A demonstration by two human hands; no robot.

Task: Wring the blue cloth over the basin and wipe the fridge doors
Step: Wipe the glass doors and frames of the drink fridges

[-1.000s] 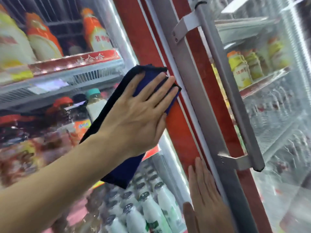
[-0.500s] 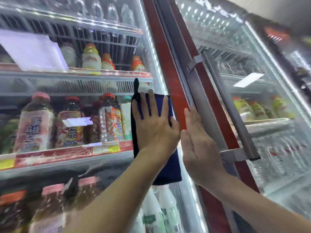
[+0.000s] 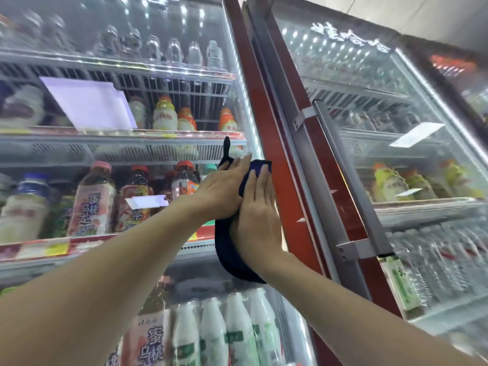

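My left grip (image 3: pixel 223 191) and my right grip (image 3: pixel 257 220) both lie flat on the blue cloth (image 3: pixel 232 262). The fingers are straight and not clamped round it, and they press it against the glass of the fridge door (image 3: pixel 118 48), just left of the red frame (image 3: pixel 280 186). The right grip sits nearer the red frame and overlaps the edge of the left one. A blue corner of the cloth shows above my right fingertips, a thin dark strip sticks up above my left fingers, and the dark lower part hangs below my right wrist. The grey door handle (image 3: pixel 352 186) runs right of the red frame, well apart from the cloth.
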